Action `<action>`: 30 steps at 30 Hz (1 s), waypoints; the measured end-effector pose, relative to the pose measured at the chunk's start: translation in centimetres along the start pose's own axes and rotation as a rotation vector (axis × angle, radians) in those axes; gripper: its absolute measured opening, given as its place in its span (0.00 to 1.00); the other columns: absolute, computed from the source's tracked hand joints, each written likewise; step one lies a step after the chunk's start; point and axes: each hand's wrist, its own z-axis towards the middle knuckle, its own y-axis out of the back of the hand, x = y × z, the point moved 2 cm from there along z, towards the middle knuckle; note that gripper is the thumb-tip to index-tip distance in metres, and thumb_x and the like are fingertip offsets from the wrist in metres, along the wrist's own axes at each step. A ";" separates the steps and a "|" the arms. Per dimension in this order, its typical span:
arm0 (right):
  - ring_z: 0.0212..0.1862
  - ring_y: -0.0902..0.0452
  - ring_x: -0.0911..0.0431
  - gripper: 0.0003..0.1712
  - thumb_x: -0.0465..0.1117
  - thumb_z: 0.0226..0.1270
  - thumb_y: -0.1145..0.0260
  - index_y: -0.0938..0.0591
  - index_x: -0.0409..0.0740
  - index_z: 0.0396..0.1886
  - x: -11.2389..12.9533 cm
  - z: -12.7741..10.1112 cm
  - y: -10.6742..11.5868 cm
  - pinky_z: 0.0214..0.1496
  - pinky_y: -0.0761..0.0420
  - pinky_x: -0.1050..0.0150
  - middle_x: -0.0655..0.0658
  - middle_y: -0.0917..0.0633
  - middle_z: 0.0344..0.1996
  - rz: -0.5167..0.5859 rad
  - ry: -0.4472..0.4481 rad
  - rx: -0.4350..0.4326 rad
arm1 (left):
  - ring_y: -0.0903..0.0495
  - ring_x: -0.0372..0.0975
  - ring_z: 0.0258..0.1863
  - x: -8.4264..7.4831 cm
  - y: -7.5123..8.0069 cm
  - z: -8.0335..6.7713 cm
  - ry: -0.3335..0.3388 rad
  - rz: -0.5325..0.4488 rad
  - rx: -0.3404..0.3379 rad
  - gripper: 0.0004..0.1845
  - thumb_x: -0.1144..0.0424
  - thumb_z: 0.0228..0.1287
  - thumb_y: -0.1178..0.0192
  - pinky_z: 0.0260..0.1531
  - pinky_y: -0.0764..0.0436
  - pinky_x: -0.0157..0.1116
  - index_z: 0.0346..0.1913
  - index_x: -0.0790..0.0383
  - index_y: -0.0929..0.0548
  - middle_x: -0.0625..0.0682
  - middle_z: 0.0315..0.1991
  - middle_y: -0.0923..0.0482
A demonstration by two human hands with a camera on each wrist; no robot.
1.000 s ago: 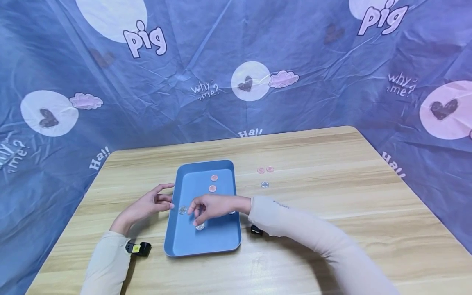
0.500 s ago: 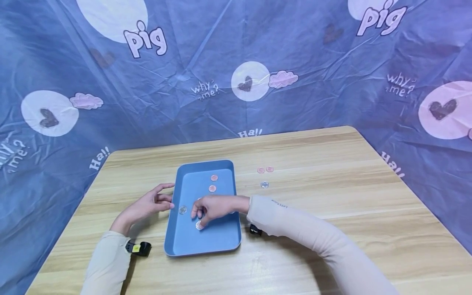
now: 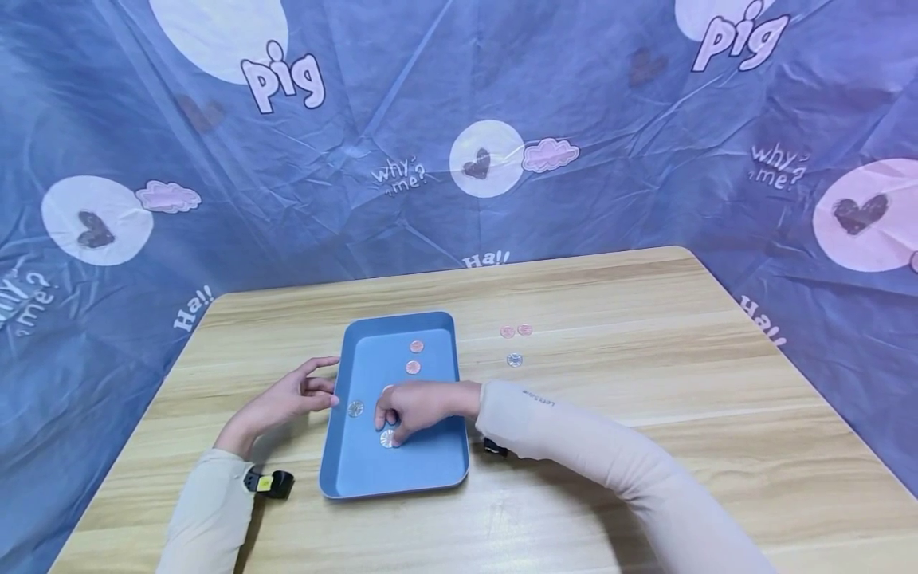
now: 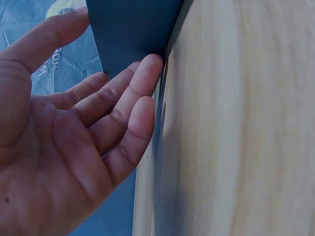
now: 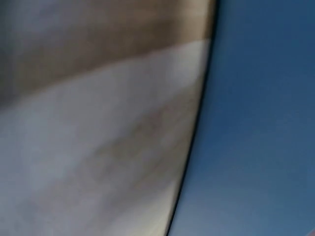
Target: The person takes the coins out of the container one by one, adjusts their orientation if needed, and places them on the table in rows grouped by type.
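Note:
In the head view, a blue tray (image 3: 394, 476) holds several coins. My right hand (image 3: 423, 405) reaches over its right side, fingers bent downward, thumb tip touching the right edge of a silver coin (image 3: 386, 438); index finger and thumb stand apart. Another silver coin (image 3: 355, 409) lies by the tray's left wall. Farther back are a copper-coloured coin (image 3: 412, 367) and a second copper-coloured coin (image 3: 417, 347). One more coin is mostly hidden behind my right hand. My left hand (image 4: 74, 132) rests against the tray's outer left wall (image 4: 130, 34), fingers loosely bent.
On the wooden table (image 3: 610, 319), right of the tray, lie two copper-coloured coins (image 3: 508, 332) and a silver coin (image 3: 515, 360). A patterned blue cloth (image 3: 430, 223) hangs behind the table. The right wrist view shows mostly tray wall (image 5: 261, 123) and tabletop.
My right hand has lowered and shifted slightly right, bringing its thumb to the silver coin's edge. That coin has barely moved. My left hand stays at the tray's side.

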 end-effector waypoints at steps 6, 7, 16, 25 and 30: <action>0.36 0.31 0.66 0.10 0.41 0.58 0.28 0.17 0.51 0.40 0.1 0.1 -0.1 0.40 0.30 0.78 0.56 0.25 0.32 -0.049 0.023 0.003 | 0.19 0.35 0.48 0.0 0.0 -0.1 -0.006 0.004 -0.005 0.42 0.63 0.65 0.38 0.49 0.23 0.26 0.74 0.68 0.51 0.71 0.54 0.23; 0.36 0.31 0.66 0.09 0.41 0.59 0.28 0.17 0.51 0.40 0.1 0.1 -0.1 0.40 0.30 0.78 0.56 0.25 0.32 -0.051 0.026 0.004 | 0.19 0.35 0.48 0.0 0.0 -0.1 -0.004 0.003 -0.008 0.42 0.63 0.65 0.38 0.49 0.23 0.26 0.74 0.68 0.51 0.71 0.54 0.23; 0.36 0.31 0.66 0.08 0.42 0.59 0.28 0.16 0.51 0.39 0.5 -0.1 -0.1 0.40 0.31 0.79 0.57 0.25 0.31 -0.125 0.029 0.005 | 0.19 0.37 0.48 -0.2 -0.1 -0.1 0.001 0.001 -0.008 0.42 0.63 0.65 0.38 0.49 0.23 0.27 0.74 0.68 0.50 0.72 0.54 0.23; 0.38 0.31 0.67 0.08 0.43 0.60 0.29 0.17 0.53 0.39 0.8 -0.2 0.0 0.41 0.31 0.79 0.58 0.25 0.32 -0.187 0.032 0.016 | 0.19 0.37 0.49 -0.2 0.0 0.0 -0.005 0.006 -0.006 0.42 0.62 0.65 0.38 0.51 0.23 0.29 0.74 0.67 0.50 0.71 0.54 0.23; 0.38 0.31 0.68 0.07 0.41 0.61 0.30 0.18 0.53 0.39 0.9 -0.3 0.2 0.41 0.31 0.79 0.58 0.23 0.33 -0.189 0.047 0.016 | 0.19 0.36 0.48 -0.2 0.0 -0.1 -0.006 0.000 -0.001 0.42 0.62 0.65 0.38 0.50 0.23 0.28 0.74 0.68 0.50 0.71 0.54 0.23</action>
